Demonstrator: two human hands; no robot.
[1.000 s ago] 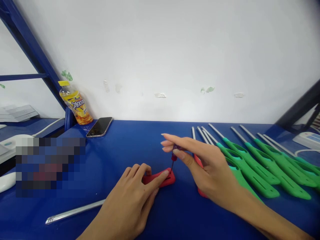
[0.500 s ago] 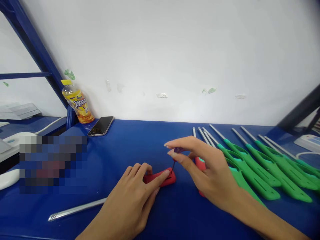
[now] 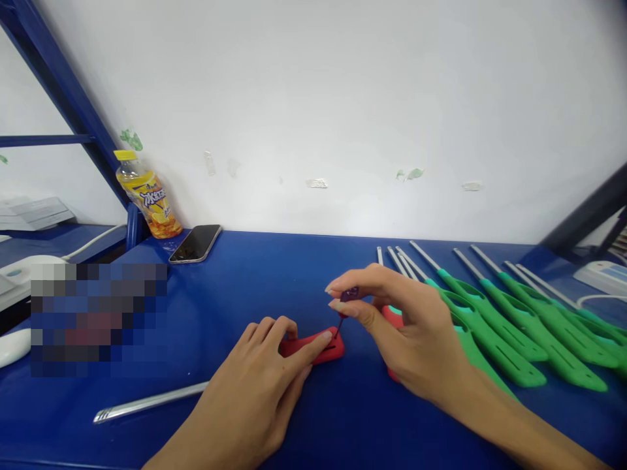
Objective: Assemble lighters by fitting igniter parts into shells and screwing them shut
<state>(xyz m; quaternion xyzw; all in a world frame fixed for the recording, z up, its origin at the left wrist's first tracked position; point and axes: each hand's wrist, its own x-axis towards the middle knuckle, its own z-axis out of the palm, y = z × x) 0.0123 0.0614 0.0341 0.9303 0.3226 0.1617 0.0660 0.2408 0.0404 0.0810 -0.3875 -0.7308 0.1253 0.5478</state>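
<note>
My left hand (image 3: pixel 262 375) is closed on a red long-necked lighter (image 3: pixel 332 352), pressing its handle against the blue table. The lighter's metal tube (image 3: pixel 151 403) sticks out to the left from under that hand. Between thumb and fingertips, my right hand (image 3: pixel 409 323) pinches a small screwdriver (image 3: pixel 349 295) with a dark purple handle. Its thin shaft slants down to the end of the red handle, beside the dark slot; the exact contact is too small to tell. Another red lighter (image 3: pixel 392 318) lies partly hidden behind my right hand.
Several green long-necked lighters (image 3: pixel 519 326) lie side by side at the right. A phone (image 3: pixel 196 244) and a drink bottle (image 3: pixel 149 199) are at the back left. A blurred patch (image 3: pixel 98 320) covers things at the left. A white wall (image 3: pixel 313 117) rises behind the table (image 3: pixel 274 267).
My right hand's fingers have shifted slightly around the screwdriver, so more of its purple handle shows. The lighter and my left hand stay in place; the view has shifted a little.
</note>
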